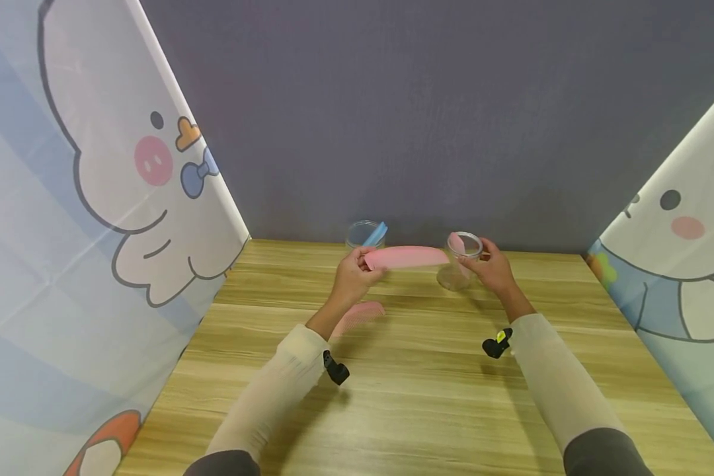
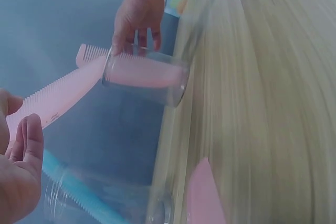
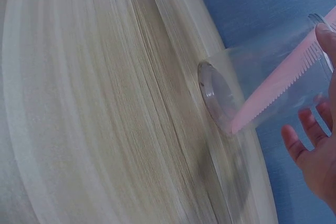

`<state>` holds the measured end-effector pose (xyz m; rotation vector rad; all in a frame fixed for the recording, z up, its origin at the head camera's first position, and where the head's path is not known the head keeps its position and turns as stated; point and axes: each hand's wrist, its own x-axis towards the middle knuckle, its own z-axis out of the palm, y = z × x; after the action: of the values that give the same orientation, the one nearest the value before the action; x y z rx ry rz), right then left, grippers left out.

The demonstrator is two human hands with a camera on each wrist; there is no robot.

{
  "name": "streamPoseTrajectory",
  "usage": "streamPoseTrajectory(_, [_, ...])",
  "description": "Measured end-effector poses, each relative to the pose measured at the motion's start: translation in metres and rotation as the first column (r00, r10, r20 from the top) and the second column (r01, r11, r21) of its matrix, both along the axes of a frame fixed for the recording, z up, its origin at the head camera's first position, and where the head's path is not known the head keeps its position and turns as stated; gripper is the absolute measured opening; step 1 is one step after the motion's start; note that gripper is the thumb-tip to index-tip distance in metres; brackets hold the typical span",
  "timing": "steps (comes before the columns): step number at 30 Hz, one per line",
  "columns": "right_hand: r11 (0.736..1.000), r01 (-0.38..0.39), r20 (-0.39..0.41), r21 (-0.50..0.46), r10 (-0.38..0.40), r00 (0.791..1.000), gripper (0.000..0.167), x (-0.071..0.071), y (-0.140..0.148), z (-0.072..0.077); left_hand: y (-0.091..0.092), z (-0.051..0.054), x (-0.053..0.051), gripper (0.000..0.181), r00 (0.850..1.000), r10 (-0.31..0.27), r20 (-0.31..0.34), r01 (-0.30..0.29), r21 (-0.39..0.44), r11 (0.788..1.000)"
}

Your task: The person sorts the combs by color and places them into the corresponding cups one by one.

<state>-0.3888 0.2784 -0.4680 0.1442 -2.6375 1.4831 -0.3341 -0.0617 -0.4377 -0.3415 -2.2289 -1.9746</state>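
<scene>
My left hand [image 1: 354,271] pinches a pink comb [image 1: 407,256] by one end, level above the table. The comb's far end is at the rim of a clear jar [image 1: 457,264]. My right hand [image 1: 495,268] grips that jar near its rim, thumb on one side and fingers on the other. Inside it leans another pink comb [image 3: 283,80], its teeth showing in the right wrist view. A second clear jar [image 1: 357,231] stands behind my left hand, partly hidden, with a blue comb [image 1: 375,235] in it. One more pink comb [image 1: 359,316] lies beneath my left wrist.
The wooden table [image 1: 416,396] ends at a dark grey panel [image 1: 428,119] just behind the jars. Cartoon-printed sheets [image 1: 95,277] hang at the left and right sides.
</scene>
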Motion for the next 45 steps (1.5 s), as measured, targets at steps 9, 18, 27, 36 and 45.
streamPoseTrajectory(9, [1.0,0.0,0.004,0.003,0.0,1.0,0.088,-0.001,0.001,-0.002,0.019,0.006,-0.007,0.05,0.999,-0.013,-0.03,0.013,-0.009,1.0])
streamPoseTrajectory(18, [1.0,-0.008,0.0,-0.013,0.008,1.0,0.088,-0.003,0.002,-0.003,0.037,0.016,-0.016,0.052,0.999,0.016,-0.049,-0.022,-0.115,0.993])
streamPoseTrajectory(27, [1.0,-0.019,0.019,-0.018,0.019,1.0,0.088,-0.002,0.001,-0.003,0.055,0.02,-0.023,0.054,0.998,0.034,-0.054,-0.044,-0.207,0.977])
streamPoseTrajectory(36, [1.0,-0.019,0.019,-0.012,0.019,1.0,0.088,-0.002,0.002,-0.002,0.068,0.024,-0.03,0.06,0.999,-0.005,-0.046,-0.004,-0.2,0.98])
streamPoseTrajectory(45, [1.0,-0.003,0.013,-0.001,0.003,1.0,0.083,-0.002,0.002,-0.003,0.083,0.032,-0.031,0.069,0.996,-0.089,-0.009,0.086,-0.183,0.979])
